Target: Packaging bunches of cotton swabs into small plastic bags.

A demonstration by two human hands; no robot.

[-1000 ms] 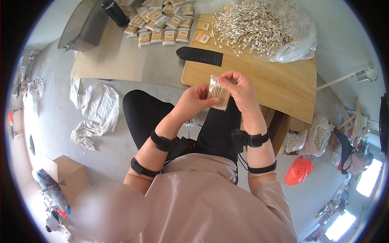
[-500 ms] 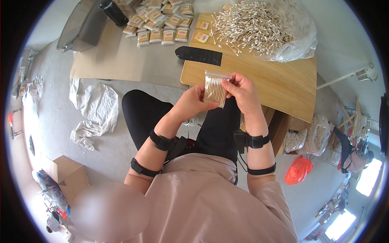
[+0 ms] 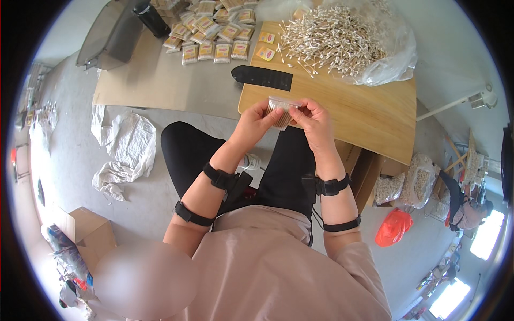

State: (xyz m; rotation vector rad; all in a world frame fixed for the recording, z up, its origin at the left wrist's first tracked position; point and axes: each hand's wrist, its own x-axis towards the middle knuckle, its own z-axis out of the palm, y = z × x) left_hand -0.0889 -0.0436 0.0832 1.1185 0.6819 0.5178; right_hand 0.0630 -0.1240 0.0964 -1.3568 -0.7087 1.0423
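Between my two hands, just off the wooden table's near edge, is a clear zip bag of cotton swabs (image 3: 279,119). My left hand (image 3: 256,124) grips its left side, with the thumb lying across the front. On the right side my right hand (image 3: 312,119) pinches the bag close to its top strip. The bag is tilted, so its swabs look foreshortened. Beyond the hands a flat black strip (image 3: 262,78) lies across the joint of the two tabletops. A big heap of loose cotton swabs (image 3: 342,40) spreads over the wooden table (image 3: 369,115).
Filled swab packets (image 3: 214,35) are piled at the back of the metal-grey table (image 3: 160,85), near a black bottle (image 3: 150,18) and a grey bin (image 3: 110,37). Two yellow cards (image 3: 265,53) lie beside the heap. A red bag (image 3: 394,227) and a white sack (image 3: 131,144) are on the floor.
The bag has tipped back from facing me and sits slightly lower. My left thumb has moved up from its bottom edge onto the front; both hands still hold it.
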